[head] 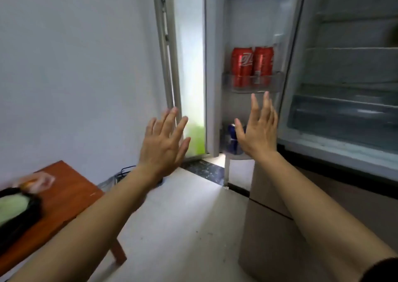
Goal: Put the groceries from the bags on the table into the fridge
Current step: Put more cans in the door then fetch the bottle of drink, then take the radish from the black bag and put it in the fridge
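Head view: both hands are up in front of the open fridge (344, 150) and neither holds anything. My left hand (162, 146) is spread flat, fingers straight, at about 6 o'clock of the frame centre. My right hand (258, 133) is likewise open, fingers pointing to 12 o'clock, just below the door shelf (277, 81) where two red cans (252, 66) stand upright side by side. A blue can (231, 129) sits lower in the door, partly hidden behind the right palm.

The groceries left to move are on the table (71, 191), far out at 8 o'clock. A black bag (25, 215) lies there with something pale green (10, 208) showing at its mouth, and its visible part runs roughly along a 7-to-1 o'clock line. A clear-wrapped item (36, 181) with an orange patch lies at the bag's 1 o'clock end, touching it or nearly so; it is too blurred to name.

From my left hand the bag lies down at 8 o'clock, well apart; the right hand is farther off. I judge the left hand the natural one to reach back first.
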`<state>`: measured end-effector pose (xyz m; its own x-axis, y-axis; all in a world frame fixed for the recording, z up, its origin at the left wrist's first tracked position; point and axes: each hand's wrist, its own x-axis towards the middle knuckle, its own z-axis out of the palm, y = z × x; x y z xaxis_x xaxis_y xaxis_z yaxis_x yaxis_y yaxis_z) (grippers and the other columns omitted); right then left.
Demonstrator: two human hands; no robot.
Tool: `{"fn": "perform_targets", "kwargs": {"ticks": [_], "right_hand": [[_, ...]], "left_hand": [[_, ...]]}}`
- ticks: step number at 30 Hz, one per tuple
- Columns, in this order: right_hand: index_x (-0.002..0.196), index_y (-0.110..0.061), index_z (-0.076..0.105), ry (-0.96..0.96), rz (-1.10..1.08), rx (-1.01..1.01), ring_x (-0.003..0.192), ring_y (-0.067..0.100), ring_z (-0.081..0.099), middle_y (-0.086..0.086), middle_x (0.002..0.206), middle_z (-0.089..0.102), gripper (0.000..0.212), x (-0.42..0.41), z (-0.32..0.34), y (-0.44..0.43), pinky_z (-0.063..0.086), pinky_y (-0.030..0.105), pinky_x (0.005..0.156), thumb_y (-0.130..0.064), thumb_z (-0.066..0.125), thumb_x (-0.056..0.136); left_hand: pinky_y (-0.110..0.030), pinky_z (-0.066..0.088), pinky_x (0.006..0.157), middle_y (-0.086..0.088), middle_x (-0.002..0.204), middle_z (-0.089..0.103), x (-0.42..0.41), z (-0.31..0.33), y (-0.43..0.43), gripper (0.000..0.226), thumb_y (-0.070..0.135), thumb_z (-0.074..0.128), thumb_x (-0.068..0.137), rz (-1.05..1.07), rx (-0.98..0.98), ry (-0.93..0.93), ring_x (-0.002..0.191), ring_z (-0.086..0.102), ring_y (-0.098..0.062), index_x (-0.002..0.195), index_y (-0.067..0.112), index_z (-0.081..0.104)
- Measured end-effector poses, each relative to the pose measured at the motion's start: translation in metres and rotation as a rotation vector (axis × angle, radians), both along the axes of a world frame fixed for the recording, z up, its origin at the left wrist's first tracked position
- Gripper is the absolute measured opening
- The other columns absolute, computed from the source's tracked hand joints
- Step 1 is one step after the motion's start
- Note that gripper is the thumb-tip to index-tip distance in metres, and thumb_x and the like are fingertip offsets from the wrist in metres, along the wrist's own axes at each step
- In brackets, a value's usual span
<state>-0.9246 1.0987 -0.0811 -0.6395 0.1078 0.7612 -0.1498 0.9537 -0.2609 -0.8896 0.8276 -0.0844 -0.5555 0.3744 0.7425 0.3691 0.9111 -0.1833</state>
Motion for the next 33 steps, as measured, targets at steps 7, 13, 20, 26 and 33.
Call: {"fn": "perform_targets", "kwargs": {"ticks": [7,13,20,26,33], "right_hand": [[0.158,-0.015,0.019,-0.066,0.305,0.115,0.151,0.042,0.010,0.023,0.164,0.006,0.084,0.040,-0.037,-0.253,0.016,0.059,0.120,-0.042,0.058,0.089],[0.158,-0.017,0.013,-0.155,0.558,0.201,0.150,0.042,0.010,0.023,0.164,0.004,0.084,0.067,-0.064,-0.449,0.016,0.060,0.120,-0.045,0.055,0.091],[0.158,-0.019,0.010,-0.262,0.786,0.259,0.152,0.039,0.004,0.020,0.165,0.000,0.082,0.060,-0.119,-0.610,0.009,0.057,0.122,-0.045,0.053,0.092],[0.159,-0.017,0.006,-0.314,0.860,0.280,0.152,0.039,0.007,0.021,0.165,0.002,0.082,0.011,-0.134,-0.725,0.013,0.055,0.122,-0.045,0.050,0.095],[0.155,-0.012,0.022,-0.408,0.926,0.293,0.148,0.037,0.024,0.020,0.162,0.019,0.071,-0.062,-0.133,-0.819,0.033,0.050,0.116,-0.041,0.051,0.098]], "left_hand": [[-0.063,0.025,0.113,-0.021,0.159,0.029,0.113,-0.033,-0.247,0.060,0.045,0.036,0.099,0.402,0.032,-0.153,0.146,0.028,-0.040,0.149,0.011,0.041],[-0.062,0.019,0.115,-0.019,0.162,0.022,0.196,-0.057,-0.406,0.064,0.048,0.032,0.099,0.723,0.108,-0.233,0.149,0.021,-0.039,0.151,0.011,0.035],[-0.060,0.019,0.118,-0.018,0.164,0.012,0.239,-0.099,-0.540,0.071,0.055,0.016,0.099,1.027,0.207,-0.365,0.150,0.015,-0.036,0.156,0.013,0.023],[-0.055,0.014,0.121,-0.015,0.166,0.004,0.202,-0.102,-0.637,0.068,0.053,0.016,0.101,1.144,0.251,-0.454,0.152,0.009,-0.033,0.158,0.015,0.015],[-0.051,0.011,0.123,-0.012,0.166,-0.004,0.136,-0.105,-0.721,0.069,0.054,0.016,0.101,1.160,0.235,-0.553,0.153,0.007,-0.029,0.159,0.019,0.007]]}}
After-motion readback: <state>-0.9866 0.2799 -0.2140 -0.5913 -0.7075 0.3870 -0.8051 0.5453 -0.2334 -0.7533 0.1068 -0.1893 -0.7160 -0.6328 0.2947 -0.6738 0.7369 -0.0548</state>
